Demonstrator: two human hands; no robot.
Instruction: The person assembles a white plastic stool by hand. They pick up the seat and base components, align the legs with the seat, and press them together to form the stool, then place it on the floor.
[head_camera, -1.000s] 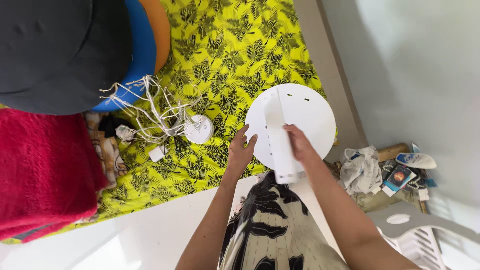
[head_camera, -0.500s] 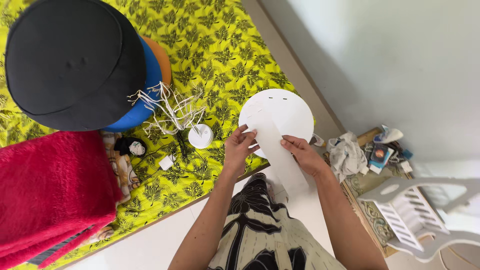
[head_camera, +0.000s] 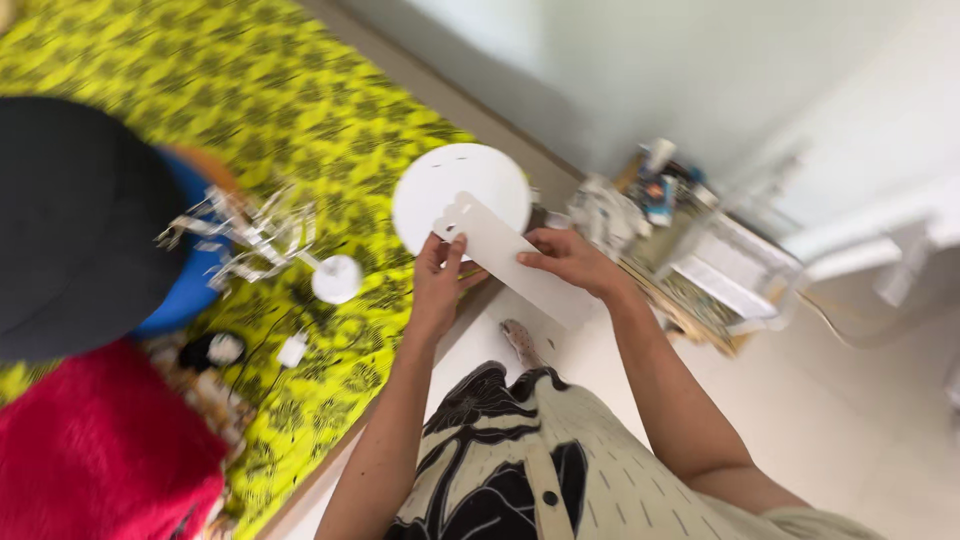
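White flat stand post (head_camera: 505, 258) pinched by left hand (head_camera: 437, 285) and right hand (head_camera: 570, 262), mid-fit onto round base (head_camera: 455, 190) at bed edge (head_camera: 400, 385); alignment needed.

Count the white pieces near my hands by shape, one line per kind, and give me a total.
Round white disc, held by the left hand: 1
Long flat white panel, held by the right hand: 1
Small white round knob on the yellow cloth: 1
Total: 3
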